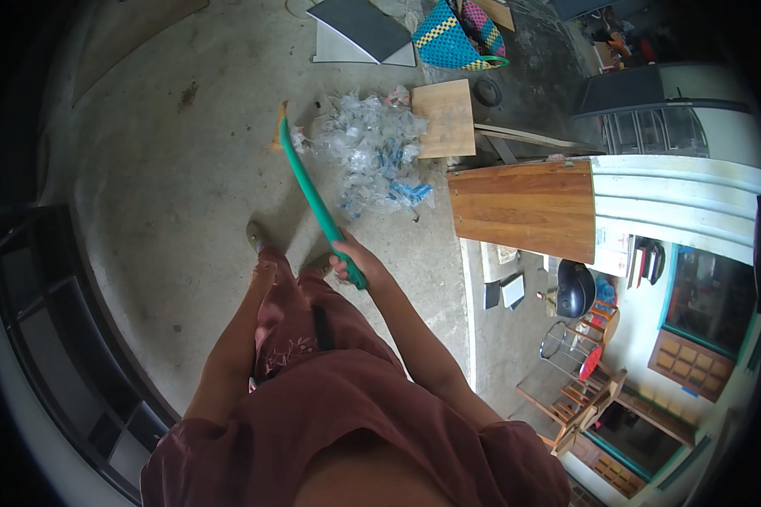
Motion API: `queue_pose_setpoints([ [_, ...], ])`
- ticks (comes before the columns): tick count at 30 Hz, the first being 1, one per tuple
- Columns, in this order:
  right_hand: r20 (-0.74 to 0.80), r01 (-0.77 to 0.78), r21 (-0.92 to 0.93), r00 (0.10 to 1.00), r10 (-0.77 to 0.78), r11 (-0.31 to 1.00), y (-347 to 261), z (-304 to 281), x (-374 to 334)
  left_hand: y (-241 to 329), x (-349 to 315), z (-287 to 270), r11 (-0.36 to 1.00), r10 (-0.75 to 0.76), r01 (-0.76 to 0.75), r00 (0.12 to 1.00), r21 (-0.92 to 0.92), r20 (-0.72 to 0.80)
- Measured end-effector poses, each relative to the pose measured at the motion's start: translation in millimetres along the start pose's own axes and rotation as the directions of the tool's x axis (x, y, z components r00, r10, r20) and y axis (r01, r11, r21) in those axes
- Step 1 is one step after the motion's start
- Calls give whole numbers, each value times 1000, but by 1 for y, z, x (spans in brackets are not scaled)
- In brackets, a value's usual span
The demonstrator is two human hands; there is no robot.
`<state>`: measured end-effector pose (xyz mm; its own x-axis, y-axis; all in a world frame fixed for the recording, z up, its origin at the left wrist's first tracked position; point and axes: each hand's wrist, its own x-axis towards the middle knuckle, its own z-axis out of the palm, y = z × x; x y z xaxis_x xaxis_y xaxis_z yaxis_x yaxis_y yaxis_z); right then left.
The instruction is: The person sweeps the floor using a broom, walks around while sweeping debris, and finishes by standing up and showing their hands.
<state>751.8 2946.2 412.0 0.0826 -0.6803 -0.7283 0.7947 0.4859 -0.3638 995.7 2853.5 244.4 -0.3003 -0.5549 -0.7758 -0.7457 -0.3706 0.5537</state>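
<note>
My right hand [359, 260] is closed round the near end of a long green handle. It belongs to what looks like a broom [311, 193], whose orange-brown head [280, 127] is at floor level, left of a pile of crumpled clear plastic [372, 148]. Some blue pieces [410, 193] lie in the pile. A small scrap of plastic [298, 139] lies next to the broom head. My left hand [265, 272] hangs low against my left trouser leg; its fingers are too small and unclear to read.
A wooden board [445, 118] lies right of the pile, with a larger brown wooden panel [524, 209] nearer. Beyond are dark and white flat panels [359, 29] and a woven blue basket [448, 38]. Chairs [579, 393] stand at the right; a dark-framed window or door [59, 338] is on the left.
</note>
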Motion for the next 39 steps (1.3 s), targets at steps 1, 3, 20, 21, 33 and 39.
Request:
queue_pose_setpoints([
  [1,33,-79,85,997,76,993,-4,3,14,-11,2,0,1000,27,-27,999,-12,-36],
  [3,50,-98,64,994,95,993,-10,-1,36,-25,8,-2,998,59,-61,996,-20,-72],
  [20,-397,-58,-312,915,-74,948,18,-41,-179,-45,50,-3,987,97,-77,985,140,-142],
  [21,-433,-58,-311,897,-87,949,28,-45,-188,-29,53,1,984,112,-93,986,152,-122],
  [33,-629,-108,-408,753,-193,906,63,-71,-178,81,23,31,911,344,-370,926,183,157],
  [39,-568,-27,-409,790,-231,912,65,-76,-196,331,-212,-19,576,695,-616,715,-538,-74],
])
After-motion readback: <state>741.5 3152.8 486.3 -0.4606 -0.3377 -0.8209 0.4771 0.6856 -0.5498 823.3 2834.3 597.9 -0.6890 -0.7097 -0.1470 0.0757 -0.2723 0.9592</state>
